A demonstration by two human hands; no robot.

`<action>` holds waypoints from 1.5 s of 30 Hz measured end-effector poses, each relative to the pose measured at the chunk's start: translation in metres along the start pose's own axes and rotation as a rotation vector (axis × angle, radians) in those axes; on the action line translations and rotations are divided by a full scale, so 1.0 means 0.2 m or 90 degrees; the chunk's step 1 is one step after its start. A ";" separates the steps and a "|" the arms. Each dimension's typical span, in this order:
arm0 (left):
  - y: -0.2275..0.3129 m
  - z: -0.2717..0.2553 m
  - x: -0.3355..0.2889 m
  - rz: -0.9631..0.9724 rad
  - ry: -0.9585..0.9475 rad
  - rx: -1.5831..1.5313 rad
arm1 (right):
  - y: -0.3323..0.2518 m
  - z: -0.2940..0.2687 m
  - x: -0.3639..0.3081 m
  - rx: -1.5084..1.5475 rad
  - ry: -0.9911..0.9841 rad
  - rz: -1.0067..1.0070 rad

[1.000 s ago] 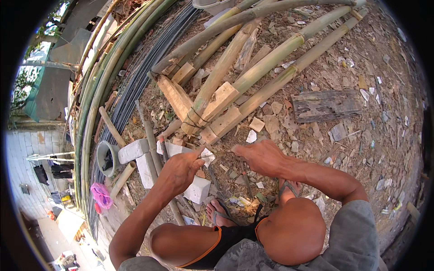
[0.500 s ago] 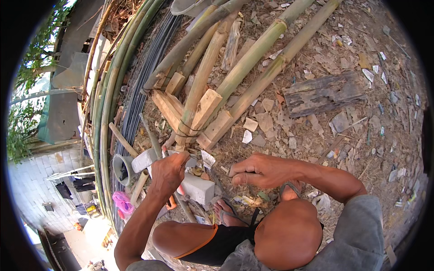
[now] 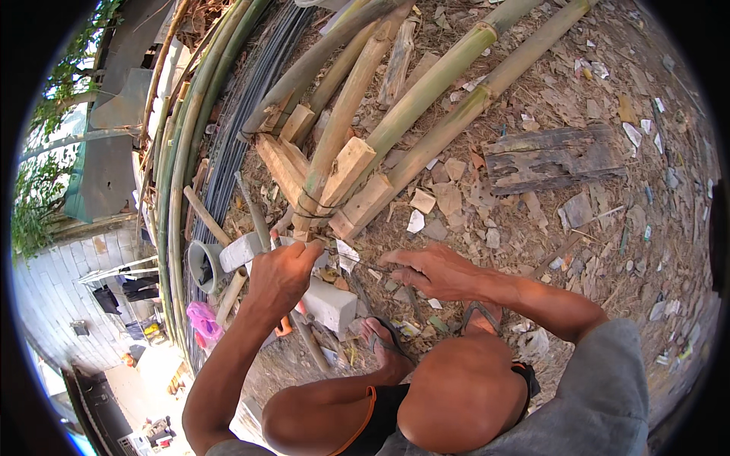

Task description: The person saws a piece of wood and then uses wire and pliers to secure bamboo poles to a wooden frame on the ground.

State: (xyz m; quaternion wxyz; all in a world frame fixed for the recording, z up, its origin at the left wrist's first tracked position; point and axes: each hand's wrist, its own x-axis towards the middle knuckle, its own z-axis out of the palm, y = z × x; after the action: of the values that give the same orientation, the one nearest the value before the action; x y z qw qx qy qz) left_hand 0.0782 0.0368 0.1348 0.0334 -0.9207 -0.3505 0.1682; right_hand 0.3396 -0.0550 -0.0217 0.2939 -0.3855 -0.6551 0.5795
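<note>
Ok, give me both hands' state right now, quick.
Left hand: closed; anything held inside cannot be told.
Right hand: fingers partly curled; whether holding anything cannot be told.

and over on the right, a weathered plank (image 3: 553, 159) lies flat on the littered ground (image 3: 532, 235) — a white scrap (image 3: 416, 221) well off to its left. across to the left now, green bamboo poles (image 3: 199, 95) sweep down in a long curve, dark rods (image 3: 237, 114) bundled alongside. there's a grey bucket (image 3: 193, 262), tipped toward us, with a pink bag (image 3: 204, 323) just below it — and out at the edge, dark garments (image 3: 139, 289) hanging before a pale block wall (image 3: 53, 289), leafy branches (image 3: 34, 216) above.
</note>
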 end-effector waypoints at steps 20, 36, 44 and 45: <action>-0.37 0.12 0.50 -0.070 0.134 -0.219 | 0.69 0.02 -0.07 0.463 0.454 0.405; -0.36 0.50 1.57 -0.160 -0.177 -0.266 | 0.78 0.01 0.81 0.670 0.474 0.309; -0.28 0.71 1.70 -0.317 -0.181 -0.508 | 0.89 -0.02 0.82 0.651 0.429 0.269; -0.28 0.72 1.70 -0.369 -0.139 -0.578 | 0.87 -0.04 0.83 0.615 0.400 0.294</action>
State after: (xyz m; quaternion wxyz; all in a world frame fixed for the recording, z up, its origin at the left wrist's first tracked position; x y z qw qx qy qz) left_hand 0.2310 0.2941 -0.0882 -0.3587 -0.6857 -0.6285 0.0782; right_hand 0.2874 0.0948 -0.2028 0.4808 -0.4928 -0.1011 0.7182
